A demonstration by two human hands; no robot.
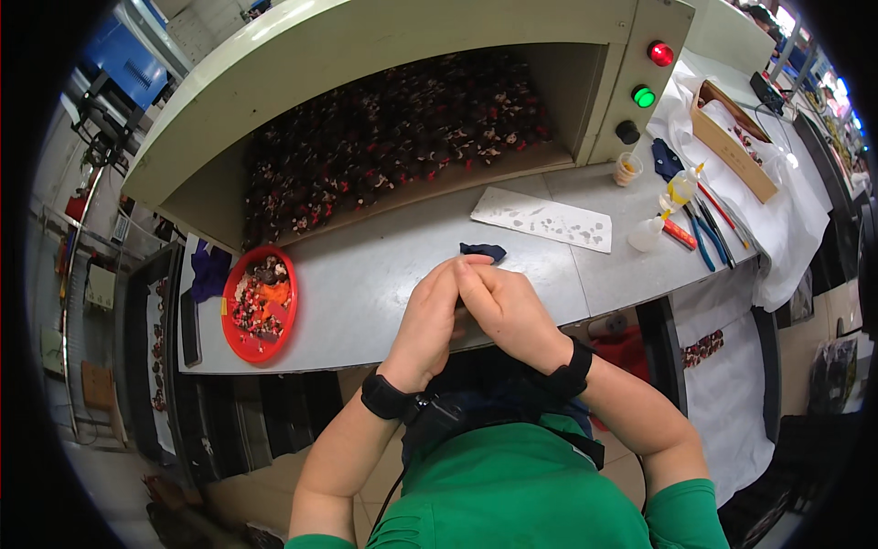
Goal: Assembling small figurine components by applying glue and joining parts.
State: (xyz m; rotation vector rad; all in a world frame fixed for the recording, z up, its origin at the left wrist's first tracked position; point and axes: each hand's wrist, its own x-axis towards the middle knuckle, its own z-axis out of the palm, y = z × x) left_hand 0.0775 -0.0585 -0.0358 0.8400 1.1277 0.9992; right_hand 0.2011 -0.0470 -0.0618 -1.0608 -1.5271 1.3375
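Observation:
At the front edge of the grey worktop (366,274), my left hand (428,316) and my right hand (509,306) meet palm to palm. Their fingers are closed and pressed together at the tips. Whatever may lie between the palms is hidden. Just beyond the fingertips is a small dark blue cloth piece (483,251); whether they touch it I cannot tell. Farther off lies a white slab (541,220) with grey spots. To the left stands a red round tray (228,316) holding small red, white and dark pieces and something orange.
A large beige housing (631,55) with lamps opens at the back over a heap of dark, red and white pieces (393,137). At right are a small cup (627,169), squeeze bottles (646,235), blue-handled pliers (703,245) and a long box (732,137). A purple cloth (210,271) lies left.

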